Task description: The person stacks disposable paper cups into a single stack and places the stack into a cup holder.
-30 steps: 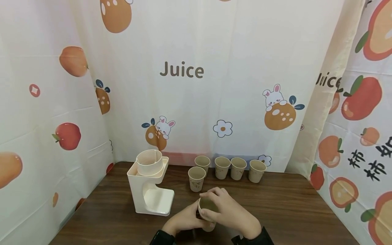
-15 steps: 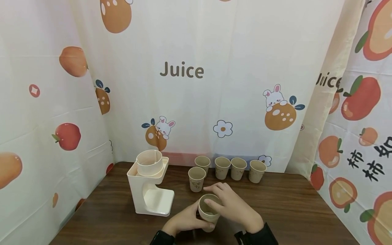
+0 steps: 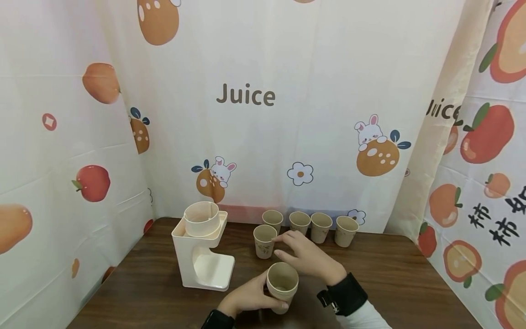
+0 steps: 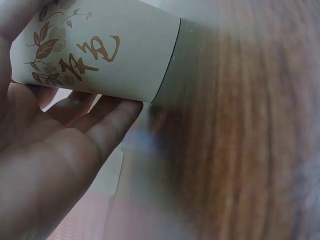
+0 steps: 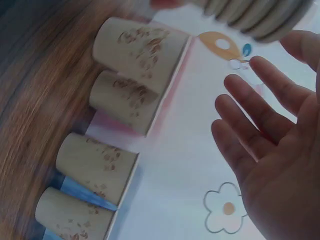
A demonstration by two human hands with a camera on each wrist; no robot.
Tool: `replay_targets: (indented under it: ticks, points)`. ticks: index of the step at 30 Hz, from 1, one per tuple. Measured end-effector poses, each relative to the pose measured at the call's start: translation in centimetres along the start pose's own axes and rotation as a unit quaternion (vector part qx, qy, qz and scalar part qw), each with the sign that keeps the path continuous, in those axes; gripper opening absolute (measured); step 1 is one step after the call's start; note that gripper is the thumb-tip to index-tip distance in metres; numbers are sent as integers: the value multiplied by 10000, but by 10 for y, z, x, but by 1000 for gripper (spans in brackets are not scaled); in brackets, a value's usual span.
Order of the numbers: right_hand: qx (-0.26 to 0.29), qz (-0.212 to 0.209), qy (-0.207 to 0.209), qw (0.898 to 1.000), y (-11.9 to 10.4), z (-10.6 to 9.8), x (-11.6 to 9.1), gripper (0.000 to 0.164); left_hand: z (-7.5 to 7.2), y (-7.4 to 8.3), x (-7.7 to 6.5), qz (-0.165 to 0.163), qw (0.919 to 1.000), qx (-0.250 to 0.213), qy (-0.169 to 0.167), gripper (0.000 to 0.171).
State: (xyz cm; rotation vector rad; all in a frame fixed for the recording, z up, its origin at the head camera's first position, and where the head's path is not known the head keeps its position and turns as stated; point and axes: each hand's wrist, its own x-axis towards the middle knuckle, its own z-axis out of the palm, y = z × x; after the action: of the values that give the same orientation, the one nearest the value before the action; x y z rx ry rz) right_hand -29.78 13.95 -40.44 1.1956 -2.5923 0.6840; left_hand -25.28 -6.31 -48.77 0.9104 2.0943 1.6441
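Note:
A stack of nested beige paper cups [image 3: 283,296] stands near the front of the table, with several rims showing. My left hand [image 3: 251,293] grips it low down, the thumb across the near side. The left wrist view shows a printed cup wall [image 4: 110,45] with fingers around it. Behind the stack my right hand [image 3: 310,257] hangs with fingers extended, holding nothing. Its fingertips come close to the nearest single cup [image 3: 263,246] in the head view; contact is unclear. In the right wrist view the right hand's fingers [image 5: 260,115] are spread apart from the cups.
Several single paper cups [image 3: 346,233] stand upright along the back of the wooden table [image 3: 390,283]. At left is a white stand [image 3: 181,256] with a round cup-like holder [image 3: 201,224] on top. A printed curtain [image 3: 255,146] borders the back and sides.
My right hand has left the stack's mouth and moved forward toward the nearest single cup. The stack's opening is now uncovered. My left hand keeps its hold, almost unmoved.

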Motion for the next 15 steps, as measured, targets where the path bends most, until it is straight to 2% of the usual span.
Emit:
replay_targets:
  ticks: [4,11,15]
  points:
    - [-114,-118,-15,9999,9,3,8,37,0,0,0,17,10000,-54,-17,71]
    - [-471,-432,99,9979,22,16,26,40,0,1,0,-179,9996,176,158,73]
    - [-656,-494,132,9965,30,24,36,43,1,1,0,-122,9998,71,123,73]
